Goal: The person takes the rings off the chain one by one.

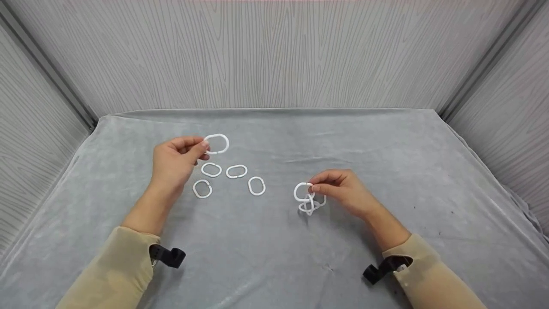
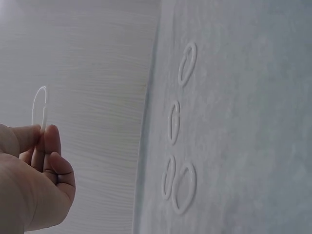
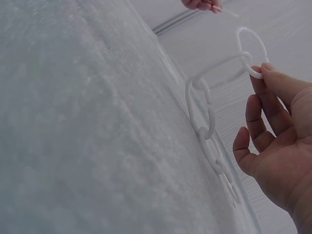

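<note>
Grey cloth [image 1: 386, 141] over table, four loose rings [image 1: 236, 171] left of centre; left hand [image 1: 173, 161] pinches single ring [image 1: 217, 143] above them, right hand [image 1: 343, 189] pinches ring chain [image 1: 309, 199] top link, rest trailing on cloth

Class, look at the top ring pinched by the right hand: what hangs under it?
Under the top ring in the right hand hangs a chain of linked white rings; its lowest links bunch on the grey cloth, count unclear.

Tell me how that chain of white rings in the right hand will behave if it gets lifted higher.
The chain of white rings would probably hang limp and swing, since its links sag loosely from the right hand. It looks light: a fingertip pinch holds the top ring. Each ring seems stiff thin plastic, keeping its oval shape. The lower links resting on the grey cloth would likely trail and clatter.
</note>
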Demonstrator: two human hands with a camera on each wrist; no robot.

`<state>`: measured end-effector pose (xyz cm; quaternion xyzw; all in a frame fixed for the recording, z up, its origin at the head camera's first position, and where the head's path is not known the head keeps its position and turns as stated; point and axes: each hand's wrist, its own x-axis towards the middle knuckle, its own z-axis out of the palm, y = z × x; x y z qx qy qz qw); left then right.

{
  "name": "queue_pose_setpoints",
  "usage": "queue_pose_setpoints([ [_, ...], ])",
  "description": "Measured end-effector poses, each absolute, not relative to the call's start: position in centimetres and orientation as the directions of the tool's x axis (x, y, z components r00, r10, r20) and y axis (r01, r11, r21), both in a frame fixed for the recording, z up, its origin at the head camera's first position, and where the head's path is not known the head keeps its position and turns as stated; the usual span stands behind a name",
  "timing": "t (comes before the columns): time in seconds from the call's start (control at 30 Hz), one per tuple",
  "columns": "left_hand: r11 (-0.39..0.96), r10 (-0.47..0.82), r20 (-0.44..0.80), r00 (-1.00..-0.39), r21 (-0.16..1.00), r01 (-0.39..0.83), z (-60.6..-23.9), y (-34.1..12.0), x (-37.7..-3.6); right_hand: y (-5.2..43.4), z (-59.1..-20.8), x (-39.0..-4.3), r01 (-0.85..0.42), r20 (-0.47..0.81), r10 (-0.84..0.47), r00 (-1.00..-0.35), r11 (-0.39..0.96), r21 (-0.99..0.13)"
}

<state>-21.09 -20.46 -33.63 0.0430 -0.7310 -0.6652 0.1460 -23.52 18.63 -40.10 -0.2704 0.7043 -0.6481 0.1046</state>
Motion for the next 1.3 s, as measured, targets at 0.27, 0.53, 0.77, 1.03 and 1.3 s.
queue_pose_setpoints([
  [0.27, 0.192, -0.264, 0.097, -0.960, 0.980, 0.046, -35.0, -23.4, -21.3, 18.8, -40.1, -23.4, -0.236, 0.189, -0.513, -0.837, 0.026, -0.972],
  [0.53, 0.311, -0.234, 0.025, -0.972, 0.949, -0.051, -37.0, -27.3, -21.4, 18.4, -40.2, -23.3, -0.241, 0.191, -0.520, -0.833, 0.030, -0.970],
  [0.77, 0.370, -0.191, -0.019, -0.981, 0.925, -0.090, -38.1, -29.3, -21.5, 18.4, -40.3, -23.4, -0.252, 0.198, -0.522, -0.829, 0.034, -0.967],
  [1.03, 0.399, -0.171, -0.070, -0.983, 0.907, -0.134, -39.1, -30.4, -22.0, 18.5, -40.3, -23.4, -0.252, 0.195, -0.517, -0.833, 0.042, -0.967],
  [1.3, 0.408, -0.176, -0.112, -0.978, 0.896, -0.176, -39.6, -30.9, -22.1, 18.6, -40.2, -23.4, -0.250, 0.195, -0.521, -0.831, 0.037, -0.967],
])
